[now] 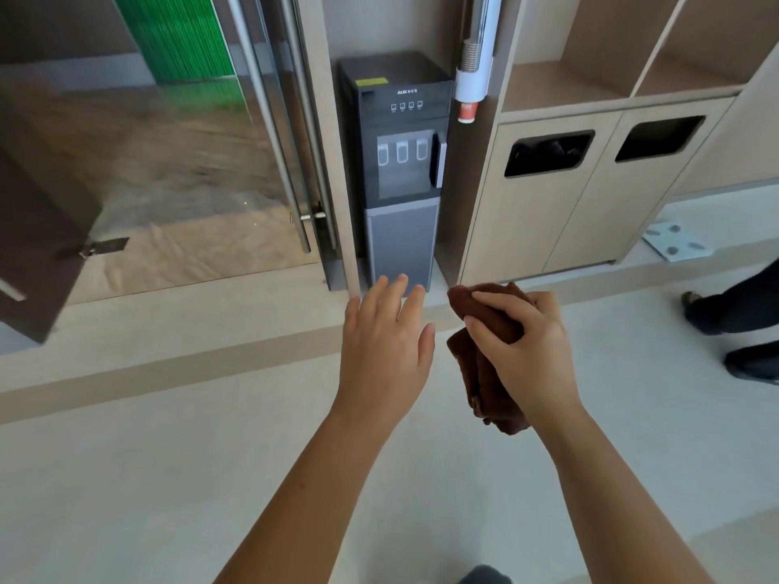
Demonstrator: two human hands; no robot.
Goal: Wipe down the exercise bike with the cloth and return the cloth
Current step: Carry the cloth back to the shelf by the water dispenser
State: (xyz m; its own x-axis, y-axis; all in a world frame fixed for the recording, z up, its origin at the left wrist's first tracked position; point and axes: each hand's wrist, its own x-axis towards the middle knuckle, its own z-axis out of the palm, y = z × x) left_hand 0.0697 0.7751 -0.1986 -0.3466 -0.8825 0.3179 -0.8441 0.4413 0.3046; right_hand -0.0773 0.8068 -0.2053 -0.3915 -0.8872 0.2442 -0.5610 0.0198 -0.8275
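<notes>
My right hand (527, 351) grips a bunched brown cloth (480, 373) in the air, with part of the cloth hanging down below the hand. Beside it, to the left, my left hand (388, 335) is held out flat with straight fingers and holds nothing. Both hands hover above the pale floor, in front of a water dispenser. No exercise bike is in view.
A dark water dispenser (400, 162) stands in a niche straight ahead, with a cup holder tube (474, 69) on the wall to its right. Wooden cabinets with two bin slots (548, 153) lie to the right, a glass door (168, 141) to the left. A person's legs (742, 322) stand at the right edge.
</notes>
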